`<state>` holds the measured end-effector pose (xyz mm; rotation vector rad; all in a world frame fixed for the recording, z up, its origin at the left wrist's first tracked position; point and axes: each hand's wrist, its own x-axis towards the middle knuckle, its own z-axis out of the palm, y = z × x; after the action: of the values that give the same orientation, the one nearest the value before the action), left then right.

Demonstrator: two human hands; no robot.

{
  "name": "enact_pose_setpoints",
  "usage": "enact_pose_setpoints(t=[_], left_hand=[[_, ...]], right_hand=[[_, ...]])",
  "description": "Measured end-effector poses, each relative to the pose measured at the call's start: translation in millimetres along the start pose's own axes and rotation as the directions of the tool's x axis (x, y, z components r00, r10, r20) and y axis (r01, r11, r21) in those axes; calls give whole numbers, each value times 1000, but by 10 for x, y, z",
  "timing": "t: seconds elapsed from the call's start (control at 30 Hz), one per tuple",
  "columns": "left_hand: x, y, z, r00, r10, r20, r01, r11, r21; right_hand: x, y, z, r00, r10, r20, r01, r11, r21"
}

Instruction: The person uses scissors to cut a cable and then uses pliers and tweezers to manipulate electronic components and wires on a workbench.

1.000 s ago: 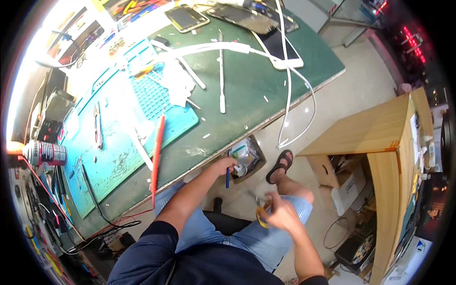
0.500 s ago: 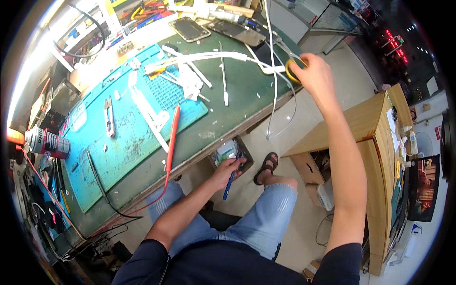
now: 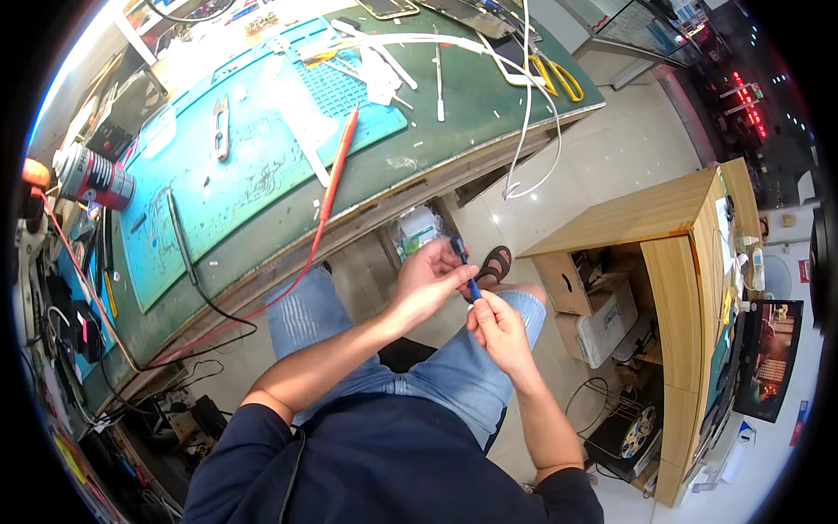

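Chg. since earlier frame: R hand (image 3: 499, 327) is now working ctr. of frame, down from bench corner; yellow-handled scissors (image 3: 563, 70), then in its grip, are now lying on green bench (image 3: 428, 148), upper R of frame, near white-framed phone (image 3: 515, 72).

Item in hand: blue tool (image 3: 473, 286), slim, pen-like, is sitting just R of frame ctr., tilting dark end up-L, blue end down-R.

Fingers: L hand (image 3: 429, 278) is closing round upper part of tool, thumb lying along it. R hand is pinching lower end btwn. thumb & forefinger, remaining fingers curling in; exact contact pts. partly hidden, cannot tell.

Surroundings: teal mat (image 3: 262, 188) is covering bench, upper L of frame, w/ nippers (image 3: 221, 131) resting on it. Red probe (image 3: 339, 166) is lying across mat's lower R edge. White cable (image 3: 436, 38) is running across top & looping off bench edge, upper R. Spray can (image 3: 96, 177) is leaning, far L.
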<state>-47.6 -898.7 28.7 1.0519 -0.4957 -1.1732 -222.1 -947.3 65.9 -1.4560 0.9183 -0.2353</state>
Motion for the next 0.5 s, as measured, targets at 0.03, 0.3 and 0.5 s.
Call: enact_pose_setpoints(t=[0.03, 0.3, 0.5], left_hand=[[-34, 9, 24, 998, 42, -39, -43, 999, -27], [-180, 187, -180, 974, 179, 140, -219, 901, 373], [-259, 286, -309, 972, -93, 214, 43, 973, 229]], right_hand=[[-48, 28, -1, 1000, 0, -15, 0, 1000, -8], [-296, -42, -152, 1000, -12, 12, 12, 1000, -23], [-378, 23, -194, 996, -12, 86, 10, 1000, 23]])
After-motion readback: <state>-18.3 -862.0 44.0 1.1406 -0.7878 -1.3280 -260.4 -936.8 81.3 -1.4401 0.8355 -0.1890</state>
